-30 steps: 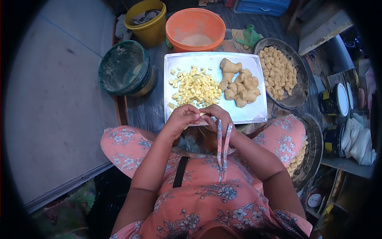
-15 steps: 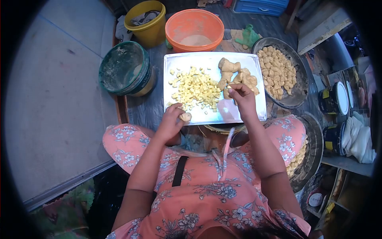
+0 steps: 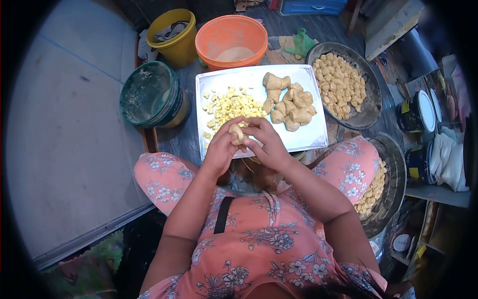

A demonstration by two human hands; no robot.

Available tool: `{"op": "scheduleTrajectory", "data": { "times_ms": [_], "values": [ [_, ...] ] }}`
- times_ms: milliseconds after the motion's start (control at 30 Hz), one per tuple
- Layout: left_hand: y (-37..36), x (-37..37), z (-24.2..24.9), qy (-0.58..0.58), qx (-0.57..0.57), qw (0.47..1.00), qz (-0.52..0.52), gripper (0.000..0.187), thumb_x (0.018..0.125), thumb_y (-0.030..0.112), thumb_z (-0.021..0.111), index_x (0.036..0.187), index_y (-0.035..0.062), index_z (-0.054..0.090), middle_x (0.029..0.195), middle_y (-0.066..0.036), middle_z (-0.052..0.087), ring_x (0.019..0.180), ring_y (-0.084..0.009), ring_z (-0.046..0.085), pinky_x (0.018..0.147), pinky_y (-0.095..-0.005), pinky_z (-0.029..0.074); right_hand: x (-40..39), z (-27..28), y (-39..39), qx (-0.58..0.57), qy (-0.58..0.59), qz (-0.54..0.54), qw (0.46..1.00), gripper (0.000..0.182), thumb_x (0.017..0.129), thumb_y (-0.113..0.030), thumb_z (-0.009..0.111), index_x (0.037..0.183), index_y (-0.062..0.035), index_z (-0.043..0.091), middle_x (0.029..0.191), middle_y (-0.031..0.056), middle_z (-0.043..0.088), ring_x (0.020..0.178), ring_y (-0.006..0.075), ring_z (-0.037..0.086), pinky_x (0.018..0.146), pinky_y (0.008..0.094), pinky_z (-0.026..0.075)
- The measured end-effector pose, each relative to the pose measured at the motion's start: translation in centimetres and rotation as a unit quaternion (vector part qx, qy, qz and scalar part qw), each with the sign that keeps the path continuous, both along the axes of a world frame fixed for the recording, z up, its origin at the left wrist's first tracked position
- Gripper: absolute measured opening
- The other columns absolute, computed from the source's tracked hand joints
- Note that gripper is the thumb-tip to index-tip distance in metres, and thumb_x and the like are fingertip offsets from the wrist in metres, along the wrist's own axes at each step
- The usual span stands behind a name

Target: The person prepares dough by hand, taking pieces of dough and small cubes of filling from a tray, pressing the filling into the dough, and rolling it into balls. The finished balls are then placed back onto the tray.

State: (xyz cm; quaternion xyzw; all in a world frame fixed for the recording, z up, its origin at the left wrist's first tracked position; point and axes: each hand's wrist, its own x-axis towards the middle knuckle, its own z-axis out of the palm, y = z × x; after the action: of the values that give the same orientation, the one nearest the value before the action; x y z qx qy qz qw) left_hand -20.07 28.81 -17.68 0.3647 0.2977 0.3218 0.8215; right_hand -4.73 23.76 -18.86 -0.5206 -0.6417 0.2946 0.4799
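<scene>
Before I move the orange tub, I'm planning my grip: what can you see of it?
The tub is round, open-topped, orange and looks plastic, with pale, powdery-looking stuff inside. It stands upright on the floor beyond the tray, beside the yellow bucket; whether it touches either is unclear.

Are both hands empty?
No, the left hand holds a piece of dough, with the right hand beside it, over the tray.

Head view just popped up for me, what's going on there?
The person's left hand holds a small dough piece over the near part of the tray, with the right hand up against it. Yellow cubes lie on the tray's left, bigger lumps on its right. A dark pan alongside holds many small pieces.
</scene>
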Motion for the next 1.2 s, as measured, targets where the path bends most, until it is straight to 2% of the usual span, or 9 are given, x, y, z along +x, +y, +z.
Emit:
{"op": "scheduleTrajectory", "data": {
  "times_ms": [333, 400, 533, 600, 667, 800, 933, 1033, 1200],
  "values": [
    [0.5, 3.8, 1.3, 0.005, 0.089, 0.996, -0.009, 0.069, 0.083, 0.017, 0.043, 0.142, 0.011, 0.009, 0.124, -0.012, 0.037, 0.108, -0.0205, 0.044, 0.09, -0.0319, 0.038, 3.6, 1.0, 0.7, -0.023, 0.043, 0.181, 0.982, 0.03, 0.076, -0.015, 0.068, 0.102, -0.0043, 0.057, 0.122, 0.0119, 0.045, 0.118, 0.0247, 0.04, 0.099, 0.0363, 0.03],
    [2.1, 3.3, -1.1, 0.13, 0.195, 0.971, 0.045, 0.072, 0.085, 0.026, 0.049, 0.142, 0.0108, 0.008, 0.131, -0.011, 0.03, 0.112, -0.0208, 0.039, 0.092, -0.0319, 0.035, 4.7, 0.7, 0.2, -0.082, 0.377, 0.122, 0.914, 0.032, 0.071, -0.005, 0.07, 0.095, -0.0063, 0.048, 0.105, 0.0061, 0.048, 0.103, 0.0159, 0.048, 0.089, 0.0313, 0.039],
    [3.3, 0.4, -5.2, 0.292, 0.263, 0.916, -0.077, 0.042, 0.087, 0.026, 0.056, 0.123, 0.005, 0.048, 0.103, -0.007, 0.053, 0.089, -0.0149, 0.05, 0.077, -0.0264, 0.042, 12.2, 5.0, 0.0, 0.007, 0.166, -0.345, 0.924, 0.027, 0.076, -0.008, 0.069, 0.091, -0.0084, 0.047, 0.088, 0.001, 0.052, 0.076, 0.0064, 0.051, 0.061, 0.0212, 0.044],
    [2.2, 0.2, -6.1, 0.324, 0.287, 0.897, -0.084, 0.035, 0.084, 0.023, 0.059, 0.113, 0.0033, 0.054, 0.099, -0.008, 0.055, 0.084, -0.0155, 0.052, 0.075, -0.0266, 0.043, 17.2, 5.1, -0.2, 0.058, 0.122, -0.406, 0.904, 0.026, 0.078, -0.017, 0.068, 0.096, -0.007, 0.052, 0.101, 0.0093, 0.054, 0.086, 0.0147, 0.054, 0.07, 0.029, 0.046],
    [1.3, 0.1, -6.4, 0.354, 0.373, 0.854, -0.075, 0.027, 0.083, 0.019, 0.061, 0.103, 0.0008, 0.061, 0.088, -0.007, 0.057, 0.076, -0.0135, 0.052, 0.069, -0.0255, 0.043, 19.9, 4.6, 0.4, 0.149, -0.417, -0.519, 0.731, 0.033, 0.078, -0.022, 0.068, 0.103, -0.0059, 0.054, 0.113, 0.018, 0.051, 0.1, 0.028, 0.052, 0.082, 0.0404, 0.042],
    [0.3, 1.3, -7.0, 0.336, 0.381, 0.856, -0.094, 0.026, 0.082, 0.017, 0.06, 0.103, 0.0014, 0.061, 0.09, -0.01, 0.057, 0.077, -0.0172, 0.055, 0.07, -0.0276, 0.044, 18.1, -3.8, 1.8, -0.139, -0.19, -0.241, 0.941, 0.039, 0.072, -0.014, 0.068, 0.108, -0.0062, 0.057, 0.111, 0.0162, 0.051, 0.103, 0.0337, 0.05, 0.09, 0.0373, 0.04],
    [0.4, 1.5, -5.2, 0.324, 0.377, 0.861, -0.104, 0.025, 0.082, 0.016, 0.06, 0.103, 0.0034, 0.061, 0.089, -0.01, 0.057, 0.078, -0.0182, 0.056, 0.071, -0.0282, 0.044, 13.0, -5.6, 2.4, -0.197, -0.283, -0.21, 0.915, 0.027, 0.073, -0.019, 0.067, 0.095, -0.0036, 0.062, 0.1, 0.0154, 0.057, 0.096, 0.033, 0.054, 0.083, 0.0376, 0.044],
    [1.1, 0.6, -5.9, 0.292, 0.31, 0.902, -0.071, 0.026, 0.084, 0.018, 0.059, 0.104, 0.0029, 0.06, 0.088, -0.008, 0.059, 0.077, -0.0161, 0.056, 0.071, -0.0255, 0.044, 15.5, -6.6, 2.5, -0.181, 0.001, -0.315, 0.932, 0.018, 0.084, -0.018, 0.061, 0.088, -0.0013, 0.06, 0.075, 0.0088, 0.061, 0.066, 0.0194, 0.058, 0.062, 0.0289, 0.047],
    [1.2, 0.7, -3.6, 0.228, 0.18, 0.956, -0.037, 0.031, 0.088, 0.022, 0.056, 0.111, 0.0012, 0.056, 0.094, -0.007, 0.059, 0.08, -0.0152, 0.055, 0.074, -0.0242, 0.044, 11.4, -3.1, 1.8, -0.062, 0.216, -0.178, 0.958, 0.012, 0.089, -0.012, 0.053, 0.093, -0.0011, 0.055, 0.079, 0.0028, 0.058, 0.069, 0.0077, 0.054, 0.062, 0.0215, 0.045]
  ]
}}
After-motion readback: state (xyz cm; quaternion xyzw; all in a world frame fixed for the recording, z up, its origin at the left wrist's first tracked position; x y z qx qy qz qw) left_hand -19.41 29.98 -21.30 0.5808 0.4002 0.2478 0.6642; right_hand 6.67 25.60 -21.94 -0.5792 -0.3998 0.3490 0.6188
